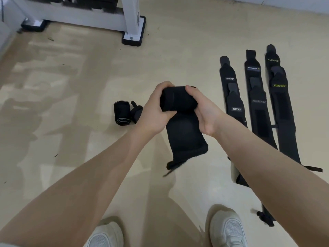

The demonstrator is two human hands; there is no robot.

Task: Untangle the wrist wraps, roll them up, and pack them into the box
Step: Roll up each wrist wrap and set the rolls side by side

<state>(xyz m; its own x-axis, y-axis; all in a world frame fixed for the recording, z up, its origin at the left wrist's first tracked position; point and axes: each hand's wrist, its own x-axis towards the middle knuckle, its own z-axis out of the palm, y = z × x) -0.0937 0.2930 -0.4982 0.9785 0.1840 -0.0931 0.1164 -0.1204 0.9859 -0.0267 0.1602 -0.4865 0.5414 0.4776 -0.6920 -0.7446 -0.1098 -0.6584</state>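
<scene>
The person's left hand (154,111) and right hand (203,111) both curl round a half-rolled black wrist wrap (178,101) held above the floor (89,86). The roll's axis runs left to right between the palms, and its loose tail (185,138) hangs toward the near side, so further rolling must draw that tail up. No box is visible.

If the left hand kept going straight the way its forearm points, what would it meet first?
The left hand already grips the half-rolled wrap; straight on, up and rightward, it would likely meet the right hand gripping the roll's other end. Depth is uncertain.
</scene>
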